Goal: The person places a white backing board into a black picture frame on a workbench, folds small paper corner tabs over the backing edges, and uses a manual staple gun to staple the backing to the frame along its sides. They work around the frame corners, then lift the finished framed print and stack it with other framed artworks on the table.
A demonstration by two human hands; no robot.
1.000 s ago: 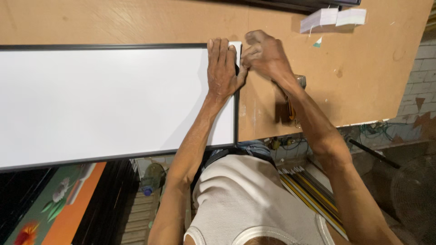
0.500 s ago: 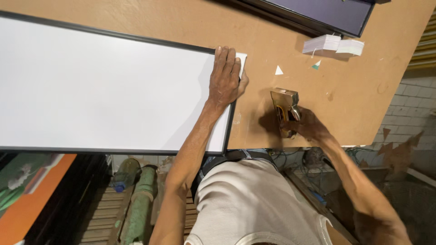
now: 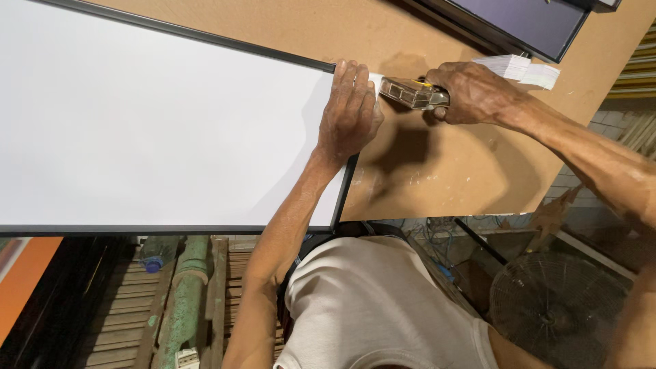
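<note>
A: Where's your metal staple gun [image 3: 412, 93]?

B: In your right hand [image 3: 471, 92], fingers wrapped around its rear. Its long axis runs 3 to 9 o'clock, nose pointing 9 at the corner of the black-framed white rectangular panel [image 3: 157, 130].

A: And your left hand [image 3: 350, 113]?

B: Fingers together, pressed flat on that corner, on the brown fibreboard table [image 3: 437, 171].

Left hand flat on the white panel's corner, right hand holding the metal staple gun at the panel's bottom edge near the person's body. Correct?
Not quite. In the head view the right hand holds the staple gun at the white panel's far right corner, beside the flat left hand.
</note>
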